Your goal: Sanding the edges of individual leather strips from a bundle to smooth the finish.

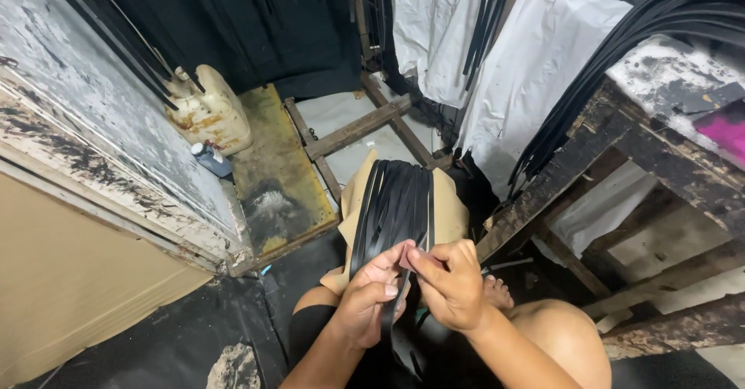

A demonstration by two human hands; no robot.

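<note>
- Pinching one black strip (pixel 397 296) between thumb and fingers, the left hand (pixel 371 300) is closed on it just below the bundle.
- Right hand (pixel 448 284): fingers curled, thumb and forefinger closed on the same strip, touching the left hand's fingertips.
- Bundle of black strips (pixel 396 203): laid lengthwise over a tan sheet (pixel 450 210) on the person's lap, running away from the hands.
- Wooden table (pixel 621 148), right: worn, paint-stained, with long black strips (pixel 621 40) draped over its edge.
- Left: stained white plastic jug (pixel 209 110) and a small dark bottle (pixel 209 159) beside a peeling wall.
</note>
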